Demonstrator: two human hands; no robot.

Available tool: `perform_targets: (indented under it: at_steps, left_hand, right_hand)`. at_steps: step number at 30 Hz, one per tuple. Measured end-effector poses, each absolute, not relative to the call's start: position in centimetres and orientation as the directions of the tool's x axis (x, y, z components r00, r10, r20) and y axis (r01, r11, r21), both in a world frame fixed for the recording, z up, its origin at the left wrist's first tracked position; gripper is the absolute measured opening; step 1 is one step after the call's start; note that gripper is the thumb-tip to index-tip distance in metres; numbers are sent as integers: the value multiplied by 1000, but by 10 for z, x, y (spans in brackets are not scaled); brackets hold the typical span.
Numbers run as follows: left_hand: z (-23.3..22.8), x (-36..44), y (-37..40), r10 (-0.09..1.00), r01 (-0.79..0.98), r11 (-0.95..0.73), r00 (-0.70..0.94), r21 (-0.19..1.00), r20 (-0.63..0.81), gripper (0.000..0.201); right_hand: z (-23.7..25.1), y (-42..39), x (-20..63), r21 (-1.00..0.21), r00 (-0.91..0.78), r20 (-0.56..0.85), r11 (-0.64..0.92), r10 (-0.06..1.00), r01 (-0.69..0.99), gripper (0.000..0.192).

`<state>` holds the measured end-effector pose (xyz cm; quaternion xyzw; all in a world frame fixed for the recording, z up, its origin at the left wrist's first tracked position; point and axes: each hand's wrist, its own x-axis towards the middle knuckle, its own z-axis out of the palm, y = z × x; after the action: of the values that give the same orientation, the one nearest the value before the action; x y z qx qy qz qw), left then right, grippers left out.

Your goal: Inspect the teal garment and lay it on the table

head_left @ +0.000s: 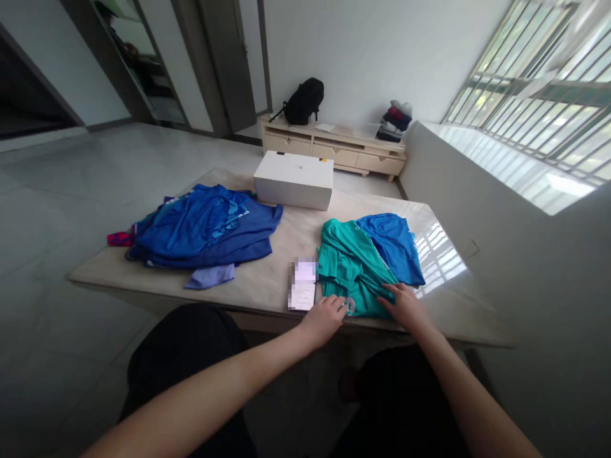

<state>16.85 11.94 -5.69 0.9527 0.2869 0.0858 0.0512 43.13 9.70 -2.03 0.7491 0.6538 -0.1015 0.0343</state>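
Note:
A green shirt [351, 257] lies partly folded near the front edge of the low table, with some wrinkles and a pale round print at its near side. My left hand [325, 320] touches its near left corner, fingers slightly bent and apart, the thumb not clearly seen. On the near right part of the shirt rests my right hand [405, 306], open, with thumb and fingers spread on the cloth. A folded blue garment [394, 245] lies partly under the green shirt at its right. Just left of the shirt is a phone [303, 289] with a lit screen.
A heap of blue clothes [205, 226] covers the left of the table [258, 280], a lilac piece [210, 277] sticking out. A white box [293, 181] stands at the far edge. Beyond, a low cabinet [334, 152] holds a black backpack [305, 102] and stacked clothes [395, 121].

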Motion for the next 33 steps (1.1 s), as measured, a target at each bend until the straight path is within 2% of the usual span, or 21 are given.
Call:
perform_targets:
  at_steps: [3, 9, 11, 13, 16, 18, 21, 25, 29, 31, 33]
  left_hand:
    - [-70, 157, 116, 544, 522, -837, 824, 162, 159, 20]
    - [-76, 148, 107, 559, 529, -828, 807, 188, 192, 20]
    - [-77, 151, 102, 608, 576, -793, 769, 200, 196, 26]
    - [-77, 159, 98, 662, 628, -749, 723, 211, 195, 31]
    - [-73, 171, 94, 689, 649, -723, 701, 235, 185, 23]
    - [-66, 175, 92, 681, 634, -730, 707, 255, 190, 19]
    - [-48, 170, 88, 679, 619, -732, 699, 285, 225, 18]
    - [-12, 149, 64, 658, 584, -752, 697, 308, 284, 14]
    - [26, 133, 11, 608, 519, -792, 720, 321, 336, 18]
    - [41, 131, -14, 555, 452, -826, 758, 337, 343, 14]
    - [53, 131, -31, 501, 387, -852, 801, 353, 329, 8]
  right_hand:
    - [-21, 98, 445, -46, 161, -238, -177, 958, 983, 51]
    - [-23, 80, 450, 37, 296, -246, -297, 923, 954, 55]
    - [-25, 70, 446, 23, 259, -232, -261, 938, 965, 60]
    - [-28, 61, 437, -16, 152, -229, -160, 962, 987, 69]
    - [-32, 51, 419, -65, 20, -253, -37, 967, 997, 97]
    - [-33, 49, 408, -76, 8, -248, -27, 969, 997, 94]
    - [-27, 50, 399, -107, -3, -189, -17, 982, 994, 70]
    - [-7, 29, 397, -177, -16, -69, 4, 997, 984, 56]
    - [15, -30, 389, -304, 9, 93, 20, 996, 952, 56]
    - [23, -63, 376, -400, -33, 203, 114, 979, 909, 63]
    - [26, -89, 359, -473, -137, 238, 238, 962, 848, 75]
